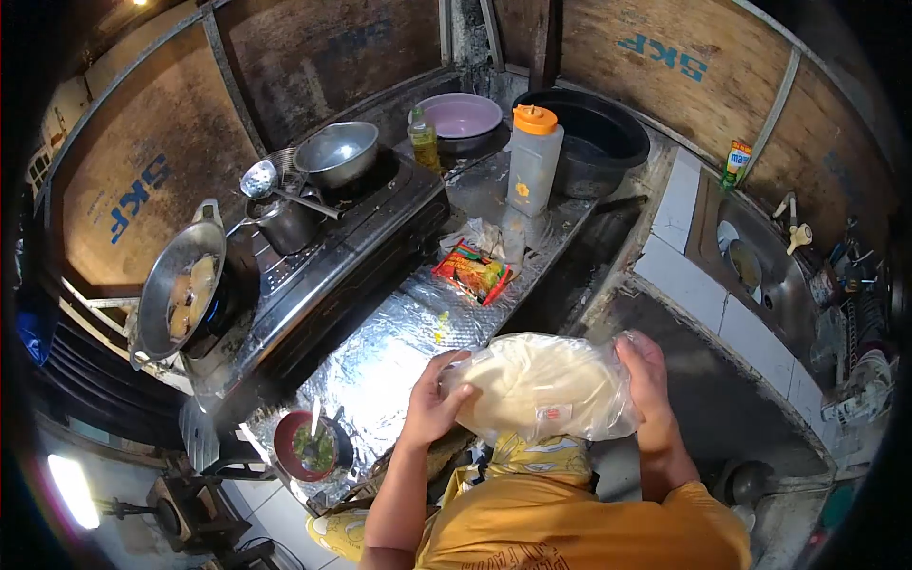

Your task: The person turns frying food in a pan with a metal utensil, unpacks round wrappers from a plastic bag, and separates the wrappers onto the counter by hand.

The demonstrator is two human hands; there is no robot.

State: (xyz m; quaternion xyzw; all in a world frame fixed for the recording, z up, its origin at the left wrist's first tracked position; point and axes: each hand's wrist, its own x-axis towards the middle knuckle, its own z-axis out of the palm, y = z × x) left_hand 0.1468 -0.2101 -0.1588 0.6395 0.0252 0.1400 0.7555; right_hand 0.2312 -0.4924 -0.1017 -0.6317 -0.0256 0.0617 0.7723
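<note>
Above the foil-covered counter (380,337), both hands (439,399) bent inward.

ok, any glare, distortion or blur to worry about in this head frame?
Head view: strong fisheye, wall panels bowing, corners black; lamp at lower left blown out; hard glare on the foil, milder sheen on the bag; dish rack at far right soft, hard to read.

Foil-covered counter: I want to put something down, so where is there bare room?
The foil looks bare between the bowl of greens and the red packet, alongside the stove, apart from yellow scraps. It is crowded beyond the packet, with crumpled plastic, the orange-lidded jug and the oil bottle.
</note>
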